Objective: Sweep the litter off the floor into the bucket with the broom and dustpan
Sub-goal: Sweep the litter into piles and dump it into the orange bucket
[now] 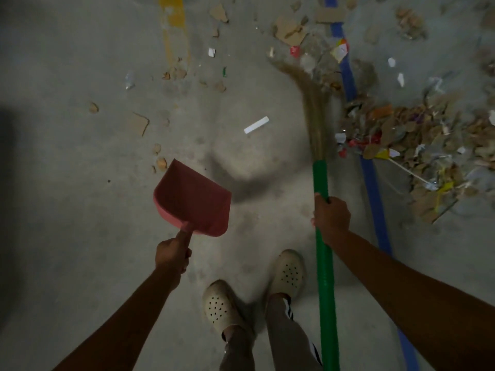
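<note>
Here, a red dustpan [194, 200] is gripped by its handle in the left hand [172, 254], fingers clenched round it, and is held clear of the concrete floor [80, 183], its mouth turned away from the person. A broom [321, 210] is grasped in the right hand [332, 218], which is closed around the green handle; its straw bristles [313, 103] are blurred and are spread over the floor near a blue line [375, 199]. A heap of litter [428, 145], made up of cardboard scraps, paper and wrappers, is seen to the right of the bristles, across the blue line. Loose scraps are scattered further off, around a yellow line [174, 30], and a white strip [256, 125] lies alone between dustpan and bristles. Two pale perforated shoes [289, 274] are seen below. No bucket is in view.
</note>
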